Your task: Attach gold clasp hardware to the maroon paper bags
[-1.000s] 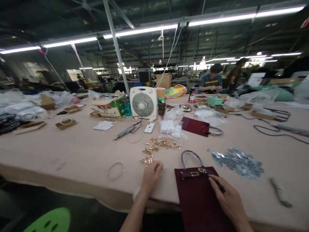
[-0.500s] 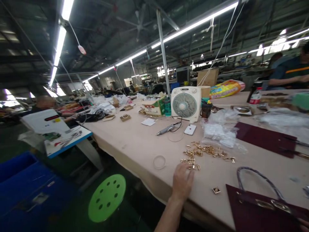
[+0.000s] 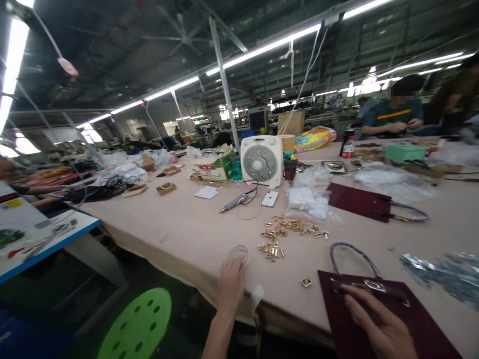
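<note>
My left hand [image 3: 232, 276] is at the table's near edge, its fingers closed over the near side of a clear ring [image 3: 241, 253], perhaps a roll of tape. Lower right, my right hand [image 3: 379, 321] lies over a maroon bag panel [image 3: 333, 314] with fingers stretched out near its metal fittings. A rope-like handle [image 3: 354, 247] arches from the panel's top edge. Between the hands lies a small square metal piece [image 3: 306, 282]. Beyond it spreads a pile of gold hardware pieces [image 3: 277, 232].
Across the table stand a box fan [image 3: 262, 162], an electric screwdriver [image 3: 235, 203], a phone [image 3: 270, 199] and plastic bags [image 3: 309, 199]. A second maroon panel [image 3: 355, 199] lies right. A green stool [image 3: 136, 324] stands below the edge. A co-worker [image 3: 396, 112] sits across.
My left hand has left the gold pieces and moved left onto the clear ring, which has shifted slightly right on the table. My view has swung right, bringing my right hand into sight.
</note>
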### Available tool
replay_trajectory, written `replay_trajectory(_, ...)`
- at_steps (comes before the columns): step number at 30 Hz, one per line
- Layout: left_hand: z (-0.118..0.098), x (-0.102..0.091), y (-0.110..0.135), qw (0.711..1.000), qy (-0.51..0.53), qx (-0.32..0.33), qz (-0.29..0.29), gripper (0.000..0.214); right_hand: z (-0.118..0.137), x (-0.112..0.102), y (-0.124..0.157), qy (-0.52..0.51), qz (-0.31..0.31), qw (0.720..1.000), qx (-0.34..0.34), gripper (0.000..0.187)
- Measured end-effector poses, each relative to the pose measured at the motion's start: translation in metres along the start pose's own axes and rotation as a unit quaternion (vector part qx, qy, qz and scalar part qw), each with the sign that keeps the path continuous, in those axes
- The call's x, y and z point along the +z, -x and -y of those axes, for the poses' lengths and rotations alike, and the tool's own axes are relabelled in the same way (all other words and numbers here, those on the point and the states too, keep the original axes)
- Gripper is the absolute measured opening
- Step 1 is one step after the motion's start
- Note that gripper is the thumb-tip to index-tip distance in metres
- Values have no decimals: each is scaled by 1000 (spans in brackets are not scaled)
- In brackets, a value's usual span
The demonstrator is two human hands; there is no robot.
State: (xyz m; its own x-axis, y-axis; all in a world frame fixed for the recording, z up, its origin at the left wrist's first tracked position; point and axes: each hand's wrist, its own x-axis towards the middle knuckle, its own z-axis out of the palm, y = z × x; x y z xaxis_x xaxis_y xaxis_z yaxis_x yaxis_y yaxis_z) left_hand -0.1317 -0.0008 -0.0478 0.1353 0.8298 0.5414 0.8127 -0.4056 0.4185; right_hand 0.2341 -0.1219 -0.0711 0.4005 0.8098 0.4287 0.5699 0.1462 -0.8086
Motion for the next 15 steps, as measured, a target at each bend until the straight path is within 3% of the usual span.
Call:
replay_trajectory(2, -25, 7, 5, 999, 28, 34, 4, 28, 29, 15, -7, -53, 49, 997, 1, 35)
replay_trajectory(5, -62, 15, 11, 994, 56, 84, 28, 28, 49, 36, -16, -100, 83, 991, -27, 30)
replay_trajectory(10, -102, 23, 15, 986, 63, 139, 62, 27, 48, 49, -16, -117, 147, 980, -70, 29)
replay_trajectory(15, -115, 30, 16, 982, 53, 159, 92, 30, 45, 50, -12, -97, 147, 980, -98, 26)
